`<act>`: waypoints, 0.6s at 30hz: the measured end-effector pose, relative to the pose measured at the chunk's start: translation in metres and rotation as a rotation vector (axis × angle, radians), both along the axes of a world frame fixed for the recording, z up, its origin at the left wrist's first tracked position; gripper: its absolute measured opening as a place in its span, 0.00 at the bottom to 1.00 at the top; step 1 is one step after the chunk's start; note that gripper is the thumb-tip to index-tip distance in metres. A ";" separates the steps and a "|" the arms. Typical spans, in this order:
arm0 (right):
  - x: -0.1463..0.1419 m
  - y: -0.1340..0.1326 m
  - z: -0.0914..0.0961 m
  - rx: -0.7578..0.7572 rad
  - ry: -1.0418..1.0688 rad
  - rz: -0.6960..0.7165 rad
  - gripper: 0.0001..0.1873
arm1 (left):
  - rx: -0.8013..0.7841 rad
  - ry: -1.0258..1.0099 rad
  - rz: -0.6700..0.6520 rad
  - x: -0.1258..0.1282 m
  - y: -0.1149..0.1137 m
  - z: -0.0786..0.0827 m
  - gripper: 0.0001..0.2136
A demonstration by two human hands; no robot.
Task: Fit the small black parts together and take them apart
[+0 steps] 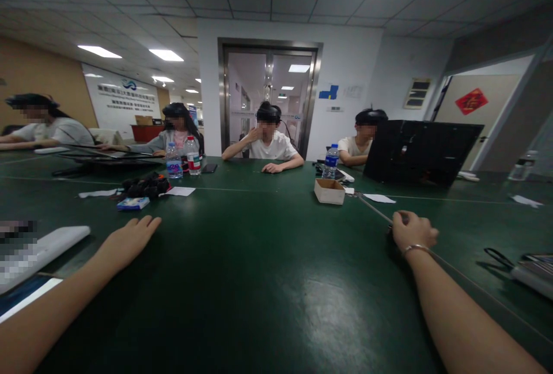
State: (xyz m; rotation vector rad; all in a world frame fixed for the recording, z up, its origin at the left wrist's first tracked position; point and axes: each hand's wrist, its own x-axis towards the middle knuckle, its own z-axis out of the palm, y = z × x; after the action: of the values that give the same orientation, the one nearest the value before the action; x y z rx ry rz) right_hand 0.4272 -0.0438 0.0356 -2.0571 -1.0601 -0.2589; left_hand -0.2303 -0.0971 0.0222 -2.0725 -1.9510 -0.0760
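My left hand [130, 240] lies palm down on the dark green table [276, 259], fingers stretched out and holding nothing. It is nearest to a small blue-and-white packet [133, 204], apart from it. At the right, my right hand [413, 230], with a bracelet at the wrist, is closed over a dark end of a thin grey rod-like thing [375, 211]. That thing runs from my fingers toward a small open cardboard box [329, 192]. Most of the held part is hidden under my hand, so I cannot make out its kind.
Several people in headgear sit around the table. Bottles [174, 161] stand at the far side, beside a dark tangled bundle [146, 185]. A black monitor [422, 152] stands at the right. A white device [56, 250] lies left, a grey pouch-like thing [536, 273] right.
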 end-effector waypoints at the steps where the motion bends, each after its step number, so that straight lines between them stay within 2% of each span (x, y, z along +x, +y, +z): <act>1: -0.009 -0.001 0.004 0.065 -0.046 -0.063 0.21 | -0.003 -0.003 -0.032 0.005 0.003 0.001 0.22; 3: -0.034 0.000 0.013 0.148 -0.156 -0.054 0.19 | -0.010 -0.030 -0.086 0.019 0.011 0.003 0.23; 5: -0.065 0.006 0.019 0.184 -0.240 0.094 0.17 | -0.008 -0.080 -0.151 0.040 0.022 0.004 0.22; 7: -0.102 0.017 0.020 0.149 -0.286 0.323 0.15 | -0.004 -0.157 -0.222 0.070 0.035 0.004 0.18; 9: -0.145 0.029 0.013 0.055 -0.263 0.660 0.12 | 0.011 -0.273 -0.300 0.107 0.048 0.001 0.12; 11: -0.189 0.039 0.001 -0.079 -0.149 0.964 0.09 | 0.052 -0.447 -0.369 0.148 0.062 -0.002 0.09; 13: -0.229 0.047 -0.012 -0.239 0.040 1.153 0.07 | 0.088 -0.687 -0.399 0.189 0.077 -0.006 0.08; 15: -0.258 0.053 -0.024 -0.355 0.133 1.237 0.09 | 0.102 -0.933 -0.381 0.224 0.090 -0.011 0.06; 18: -0.276 0.060 -0.035 -0.301 0.208 1.183 0.13 | 0.169 -1.191 -0.269 0.255 0.106 -0.019 0.04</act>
State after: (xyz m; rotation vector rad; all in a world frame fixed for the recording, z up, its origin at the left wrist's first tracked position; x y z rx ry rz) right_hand 0.1509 0.0158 0.0003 -1.3097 -2.0297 0.7259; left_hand 0.0251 0.0090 0.0034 -2.3494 -1.9683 -1.8008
